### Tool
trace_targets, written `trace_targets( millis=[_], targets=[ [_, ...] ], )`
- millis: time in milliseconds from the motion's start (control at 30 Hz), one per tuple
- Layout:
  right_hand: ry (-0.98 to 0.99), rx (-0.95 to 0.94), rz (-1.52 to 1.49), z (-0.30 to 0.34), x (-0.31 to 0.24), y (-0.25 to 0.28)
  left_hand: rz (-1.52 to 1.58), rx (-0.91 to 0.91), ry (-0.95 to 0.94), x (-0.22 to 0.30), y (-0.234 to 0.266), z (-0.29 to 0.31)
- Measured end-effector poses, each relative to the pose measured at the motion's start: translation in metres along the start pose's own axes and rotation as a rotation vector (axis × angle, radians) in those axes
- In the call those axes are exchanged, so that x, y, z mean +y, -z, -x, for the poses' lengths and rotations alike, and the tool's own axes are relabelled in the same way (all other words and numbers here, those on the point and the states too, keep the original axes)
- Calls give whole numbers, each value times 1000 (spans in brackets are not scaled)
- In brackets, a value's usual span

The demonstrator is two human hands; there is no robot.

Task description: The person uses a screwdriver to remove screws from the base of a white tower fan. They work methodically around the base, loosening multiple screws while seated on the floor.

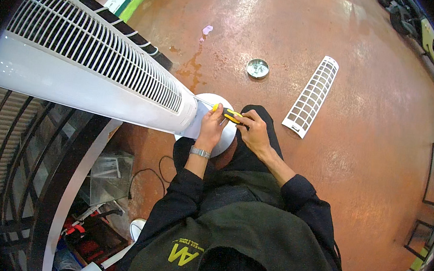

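Note:
A white tower fan (92, 81) with a slatted grille slants in from the upper left, its round white base (221, 145) beside my knees. A yellow-and-black screwdriver (233, 115) lies across both hands, and its thin shaft reaches left to the lower end of the fan body. My left hand (212, 126), below a metal wristwatch, closes around the front of the handle near the shaft. The fingers of my right hand (254, 131) grip the rear end of the same handle. Whether the tip sits in a screw is too small to make out.
A white grid panel (312, 97) lies on the reddish floor to the right. Ahead stands a small round metal dish (257, 68). A dark curved metal rack (64, 174) is at my left, with a toolbox (95, 241) below and a black cable (147, 170) nearby.

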State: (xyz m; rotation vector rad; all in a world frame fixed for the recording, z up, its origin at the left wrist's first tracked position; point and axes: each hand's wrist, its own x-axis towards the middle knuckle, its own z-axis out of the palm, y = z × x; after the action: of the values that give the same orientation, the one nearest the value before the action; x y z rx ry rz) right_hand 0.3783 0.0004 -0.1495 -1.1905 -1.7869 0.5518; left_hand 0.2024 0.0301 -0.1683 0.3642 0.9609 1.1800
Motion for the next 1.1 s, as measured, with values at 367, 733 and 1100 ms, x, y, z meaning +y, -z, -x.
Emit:
trace_targets(
  millis=[367, 733, 1100],
  targets=[
    [-500, -121, -293, -11, -14, 6, 108, -96, -40, 5, -9, 13],
    [-781, -267, -632, -11, -10, -1, 40, -233, -133, 7, -9, 11],
    [-692, -210, -533, -11, -1, -2, -9, -144, -119, 6, -8, 6]
  ],
)
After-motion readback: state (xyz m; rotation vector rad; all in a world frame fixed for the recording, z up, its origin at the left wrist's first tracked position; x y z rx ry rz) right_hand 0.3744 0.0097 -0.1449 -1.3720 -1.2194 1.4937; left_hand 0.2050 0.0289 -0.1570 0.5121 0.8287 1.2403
